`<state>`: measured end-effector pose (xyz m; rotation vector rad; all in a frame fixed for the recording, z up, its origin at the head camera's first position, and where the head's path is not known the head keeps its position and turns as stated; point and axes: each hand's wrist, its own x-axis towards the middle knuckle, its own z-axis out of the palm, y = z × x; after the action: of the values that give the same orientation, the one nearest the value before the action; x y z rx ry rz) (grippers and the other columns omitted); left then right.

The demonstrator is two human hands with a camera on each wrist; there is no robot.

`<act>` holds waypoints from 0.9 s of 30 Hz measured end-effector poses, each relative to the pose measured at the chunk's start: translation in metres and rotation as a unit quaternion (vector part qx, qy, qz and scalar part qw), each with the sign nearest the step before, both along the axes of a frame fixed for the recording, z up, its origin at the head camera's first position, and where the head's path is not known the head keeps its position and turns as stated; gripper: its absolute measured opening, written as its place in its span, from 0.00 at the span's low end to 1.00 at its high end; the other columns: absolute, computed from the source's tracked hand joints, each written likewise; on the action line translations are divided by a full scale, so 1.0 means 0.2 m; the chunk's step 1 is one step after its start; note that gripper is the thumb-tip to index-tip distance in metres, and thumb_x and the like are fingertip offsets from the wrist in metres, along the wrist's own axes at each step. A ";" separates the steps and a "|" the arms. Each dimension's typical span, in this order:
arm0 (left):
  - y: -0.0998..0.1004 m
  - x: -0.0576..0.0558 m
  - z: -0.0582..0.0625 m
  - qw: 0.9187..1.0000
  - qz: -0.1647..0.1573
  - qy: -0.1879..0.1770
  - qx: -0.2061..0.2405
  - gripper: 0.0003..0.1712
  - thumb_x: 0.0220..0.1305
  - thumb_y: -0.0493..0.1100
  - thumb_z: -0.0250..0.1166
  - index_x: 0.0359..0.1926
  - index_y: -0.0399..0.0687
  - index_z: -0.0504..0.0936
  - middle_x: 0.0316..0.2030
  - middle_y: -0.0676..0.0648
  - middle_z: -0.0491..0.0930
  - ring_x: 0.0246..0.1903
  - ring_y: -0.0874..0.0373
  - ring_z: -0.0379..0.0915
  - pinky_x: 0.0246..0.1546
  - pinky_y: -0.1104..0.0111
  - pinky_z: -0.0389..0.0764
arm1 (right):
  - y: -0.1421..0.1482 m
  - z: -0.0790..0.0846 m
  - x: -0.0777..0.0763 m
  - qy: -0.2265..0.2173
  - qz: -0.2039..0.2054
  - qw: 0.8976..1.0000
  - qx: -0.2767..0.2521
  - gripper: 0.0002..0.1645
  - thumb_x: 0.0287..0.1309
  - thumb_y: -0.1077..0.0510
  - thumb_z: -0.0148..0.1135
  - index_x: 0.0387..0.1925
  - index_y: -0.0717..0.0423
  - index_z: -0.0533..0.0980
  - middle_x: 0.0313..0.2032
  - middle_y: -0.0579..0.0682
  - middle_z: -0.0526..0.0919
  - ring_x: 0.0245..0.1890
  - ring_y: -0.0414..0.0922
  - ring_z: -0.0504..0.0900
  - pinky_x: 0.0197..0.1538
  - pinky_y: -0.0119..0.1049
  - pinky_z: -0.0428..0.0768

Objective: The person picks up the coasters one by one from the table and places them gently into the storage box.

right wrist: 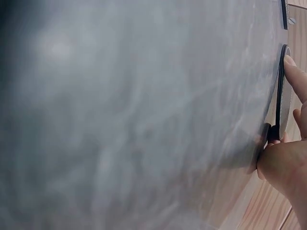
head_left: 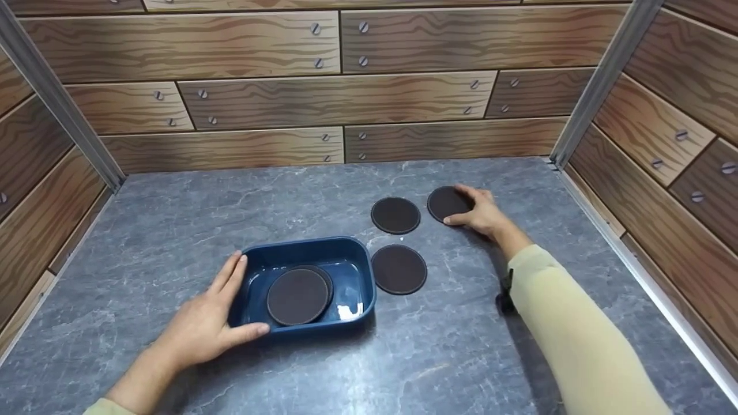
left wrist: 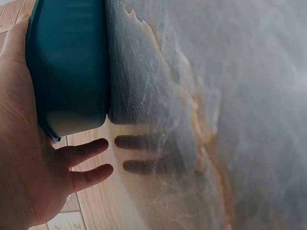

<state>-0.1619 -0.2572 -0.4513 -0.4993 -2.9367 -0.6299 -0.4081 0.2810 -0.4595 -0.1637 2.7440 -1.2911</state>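
My right hand (head_left: 484,213) pinches a round dark brown coaster (head_left: 447,204) between thumb and fingers at the back right of the table. In the right wrist view this coaster (right wrist: 283,96) stands on edge to the camera, and part of the hand is cut off. My left hand (head_left: 202,325) rests against the left front corner of a blue rectangular box (head_left: 372,282), with thumb along the front rim and fingers at the left side. Two fingertips (left wrist: 96,175) stretch out straight, apart from the box, in the left wrist view. Inside the box lie overlapping coasters (head_left: 297,297).
Two more coasters lie flat: one (head_left: 395,215) left of the right hand, another (head_left: 399,269) by the box's right side. The grey marbled table (head_left: 438,357) is bordered by wood-patterned walls (head_left: 259,104) and metal corner posts (head_left: 605,80).
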 end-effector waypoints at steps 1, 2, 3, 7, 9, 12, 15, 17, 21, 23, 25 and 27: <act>0.00 0.00 0.00 1.000 -0.001 0.000 0.000 0.70 0.59 0.78 0.69 0.87 0.51 0.45 0.85 0.46 0.42 0.49 0.31 0.83 0.48 0.36 0.80 | 0.00 0.00 0.00 -0.001 0.000 1.000 0.003 0.60 0.54 0.54 0.83 0.83 0.54 0.59 0.77 0.70 0.50 0.77 0.66 0.51 0.78 0.58 0.48; 0.00 0.00 0.00 1.000 -0.001 -0.001 0.000 0.70 0.59 0.78 0.69 0.87 0.51 0.45 0.85 0.46 0.42 0.49 0.31 0.83 0.48 0.36 0.80 | 0.01 0.00 0.01 0.000 0.000 1.000 0.008 0.60 0.55 0.54 0.83 0.82 0.54 0.60 0.77 0.70 0.51 0.76 0.66 0.51 0.78 0.58 0.49; 0.00 0.00 0.00 1.000 -0.001 -0.002 0.000 0.70 0.59 0.78 0.69 0.87 0.51 0.45 0.85 0.46 0.42 0.49 0.31 0.82 0.48 0.36 0.80 | 0.01 0.01 0.01 -0.001 0.000 1.000 0.011 0.59 0.55 0.54 0.83 0.82 0.54 0.60 0.76 0.71 0.51 0.75 0.66 0.52 0.77 0.58 0.52; 0.00 0.00 0.00 1.000 -0.004 -0.005 0.001 0.70 0.59 0.79 0.68 0.87 0.51 0.45 0.85 0.45 0.42 0.51 0.31 0.82 0.48 0.36 0.80 | 0.02 0.02 0.03 -0.007 0.003 1.000 0.018 0.58 0.56 0.52 0.82 0.82 0.55 0.61 0.75 0.72 0.53 0.73 0.67 0.55 0.74 0.58 0.61; 0.00 0.00 0.00 1.000 -0.004 -0.003 0.001 0.70 0.59 0.79 0.68 0.87 0.51 0.45 0.85 0.45 0.42 0.51 0.31 0.82 0.48 0.36 0.80 | 0.02 0.02 0.04 -0.008 0.005 1.000 0.017 0.57 0.57 0.52 0.82 0.81 0.55 0.61 0.75 0.73 0.53 0.74 0.67 0.54 0.75 0.60 0.60; 0.00 0.00 0.01 1.000 -0.005 -0.004 0.001 0.70 0.60 0.78 0.68 0.87 0.50 0.45 0.85 0.45 0.42 0.51 0.31 0.82 0.48 0.36 0.80 | 0.04 0.03 0.04 -0.009 0.008 1.000 0.013 0.54 0.60 0.51 0.79 0.81 0.56 0.62 0.76 0.73 0.54 0.75 0.67 0.54 0.77 0.60 0.52; 0.00 0.00 0.01 1.000 -0.004 -0.007 0.001 0.70 0.60 0.77 0.69 0.87 0.50 0.44 0.86 0.45 0.41 0.51 0.31 0.82 0.48 0.36 0.80 | 0.05 0.04 0.05 -0.019 0.011 1.000 0.000 0.51 0.63 0.53 0.77 0.80 0.59 0.62 0.77 0.71 0.57 0.74 0.66 0.59 0.73 0.58 0.63; 0.00 0.00 0.01 1.000 -0.004 -0.008 0.001 0.70 0.60 0.77 0.69 0.87 0.50 0.44 0.86 0.45 0.40 0.51 0.31 0.82 0.49 0.36 0.80 | 0.06 0.06 0.06 -0.022 0.012 1.000 -0.002 0.49 0.65 0.54 0.75 0.80 0.60 0.63 0.78 0.70 0.59 0.74 0.64 0.61 0.71 0.54 0.66; 0.01 -0.01 0.01 1.000 -0.004 -0.007 0.000 0.71 0.60 0.78 0.69 0.87 0.51 0.43 0.86 0.45 0.40 0.51 0.31 0.82 0.49 0.37 0.81 | 0.08 0.10 0.08 -0.009 0.015 1.000 -0.004 0.45 0.66 0.55 0.74 0.78 0.66 0.65 0.76 0.70 0.64 0.76 0.63 0.62 0.75 0.52 0.62; 0.01 -0.01 0.01 1.000 -0.003 -0.008 -0.001 0.71 0.59 0.78 0.68 0.87 0.51 0.43 0.86 0.45 0.40 0.51 0.31 0.82 0.49 0.37 0.81 | 0.09 0.12 0.10 -0.004 0.017 1.000 -0.008 0.44 0.66 0.56 0.73 0.77 0.68 0.66 0.75 0.70 0.66 0.76 0.62 0.62 0.77 0.51 0.59; 0.01 -0.01 0.01 1.000 -0.002 -0.009 -0.002 0.71 0.59 0.79 0.68 0.87 0.51 0.43 0.86 0.45 0.40 0.50 0.31 0.82 0.49 0.37 0.81 | 0.09 0.14 0.11 0.000 0.018 1.000 -0.011 0.43 0.67 0.56 0.73 0.76 0.68 0.67 0.73 0.70 0.69 0.73 0.61 0.66 0.75 0.48 0.63; 0.00 -0.01 0.01 1.000 0.001 -0.009 -0.003 0.71 0.59 0.79 0.68 0.87 0.51 0.43 0.86 0.46 0.41 0.50 0.32 0.83 0.49 0.37 0.81 | 0.09 0.16 0.12 0.002 0.017 1.000 -0.013 0.43 0.67 0.56 0.73 0.76 0.68 0.67 0.71 0.70 0.72 0.70 0.59 0.70 0.69 0.40 0.69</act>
<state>-0.1631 -0.2566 -0.4501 -0.4923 -2.9571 -0.6296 -0.3841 0.2996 -0.4269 -0.2148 2.7154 -1.3195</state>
